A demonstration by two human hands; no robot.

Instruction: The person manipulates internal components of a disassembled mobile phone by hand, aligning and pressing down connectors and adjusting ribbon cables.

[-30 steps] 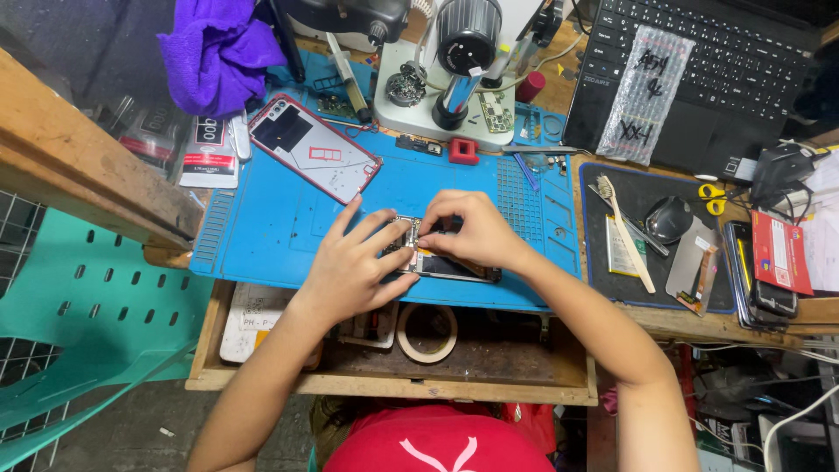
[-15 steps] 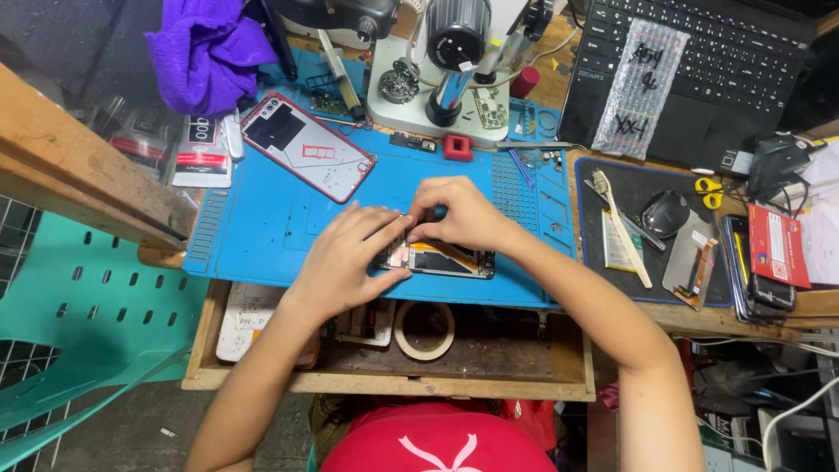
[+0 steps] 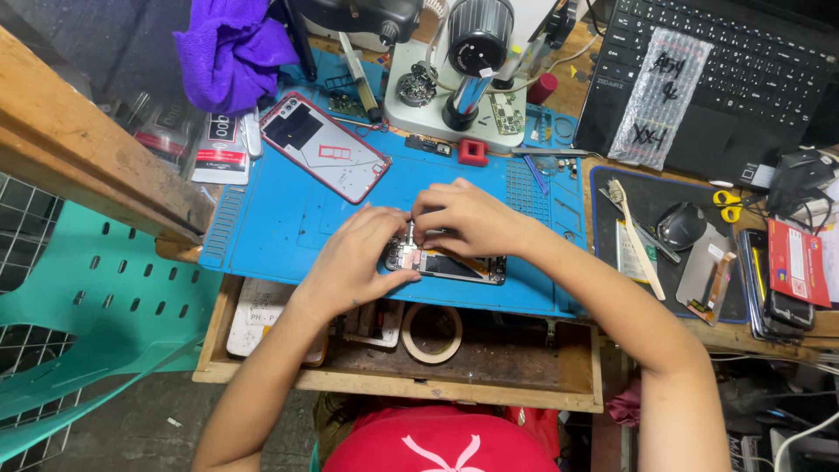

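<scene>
Above the open drawer (image 3: 489,371) holding a tape roll (image 3: 432,333), both hands' grips, left hand (image 3: 358,258) and right hand (image 3: 463,218), clamp the opened phone (image 3: 454,265).

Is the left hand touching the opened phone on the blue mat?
Touching. The head view shows the left hand gripping the end of the opened phone, with no gap.

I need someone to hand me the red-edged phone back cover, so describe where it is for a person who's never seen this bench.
Start at the blue work mat covering the bench. Look to its upper left, just below the purple cloth: the phone back cover lies there tilted, apart from the hands. Its red rim and dark inner face set it apart from the opened phone.
</scene>
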